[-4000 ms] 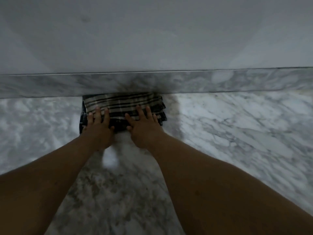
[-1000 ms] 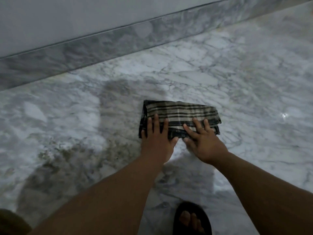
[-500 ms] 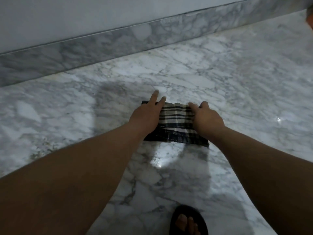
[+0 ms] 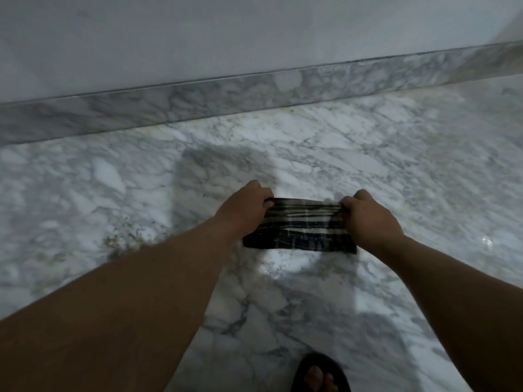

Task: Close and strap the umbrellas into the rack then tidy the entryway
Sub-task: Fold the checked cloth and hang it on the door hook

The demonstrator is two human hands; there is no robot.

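A folded dark cloth with pale stripes (image 4: pixel 302 230) hangs a little above the marble floor (image 4: pixel 410 171), its far edge stretched between both hands. My left hand (image 4: pixel 243 206) grips the cloth's left top corner with closed fingers. My right hand (image 4: pixel 370 216) grips the right top corner the same way. The near edge of the cloth droops toward the floor. No umbrella or rack is in view.
A marble skirting strip (image 4: pixel 226 94) runs along the foot of a pale wall (image 4: pixel 198 35) beyond the cloth. My foot in a dark sandal (image 4: pixel 319 374) stands at the bottom edge. Brownish smudges mark the floor at the left (image 4: pixel 124 239).
Both hands moved from pressing flat on the cloth to gripping its far corners. The cloth's far edge has come up off the floor and is pulled taut.
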